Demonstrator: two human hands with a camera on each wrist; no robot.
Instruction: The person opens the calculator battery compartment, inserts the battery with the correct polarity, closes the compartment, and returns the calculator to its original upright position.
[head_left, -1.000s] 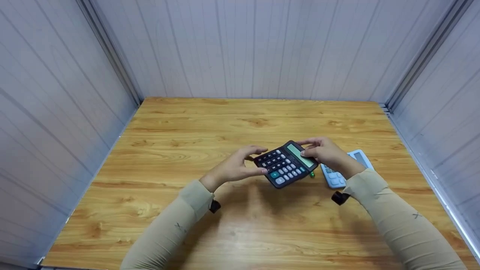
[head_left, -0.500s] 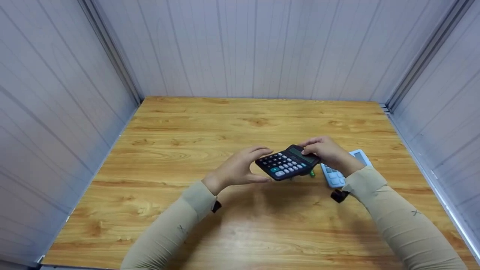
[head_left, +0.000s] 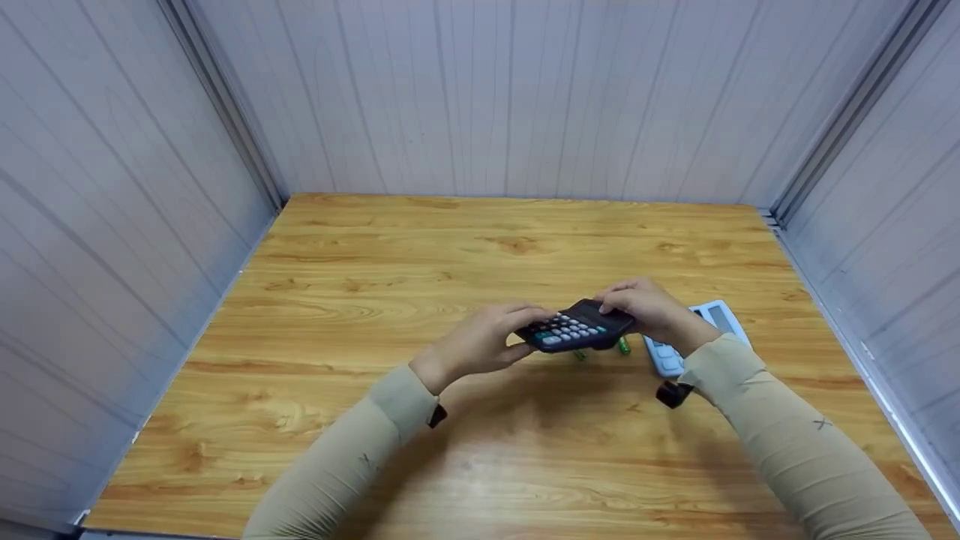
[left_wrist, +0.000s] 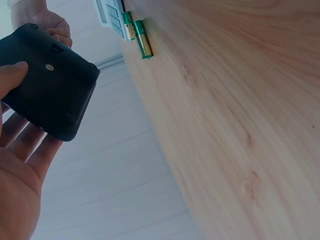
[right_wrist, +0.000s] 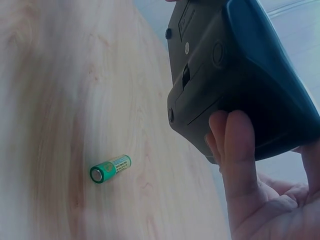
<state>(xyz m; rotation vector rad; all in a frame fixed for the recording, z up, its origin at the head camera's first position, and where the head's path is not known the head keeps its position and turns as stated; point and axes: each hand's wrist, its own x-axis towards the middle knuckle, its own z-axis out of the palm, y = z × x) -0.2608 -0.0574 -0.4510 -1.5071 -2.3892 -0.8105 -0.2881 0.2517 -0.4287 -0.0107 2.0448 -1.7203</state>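
A black calculator (head_left: 571,331) is held above the table, tilted with its keys upward and its underside toward the wrists. My left hand (head_left: 480,341) grips the keypad end, thumb on the back and fingers on the other face in the left wrist view. At the display end, my right hand (head_left: 651,309) pinches it, thumb on the display side and fingertips against the back. The underside (right_wrist: 200,75) shows round feet and a battery cover with a small dark notch. Two green batteries lie beneath on the table, one battery (left_wrist: 143,40) beside the other battery (left_wrist: 128,26).
A light blue calculator (head_left: 665,360) lies on the wooden table (head_left: 375,262) to the right, partly covered by the right wrist. Pale panel walls (head_left: 480,97) enclose the table at the back and both sides.
The black calculator has tipped, its front edge rising so the keys show flatter. The left hand has moved right and closed its fingers and thumb on the keypad end. A second battery has come into sight.
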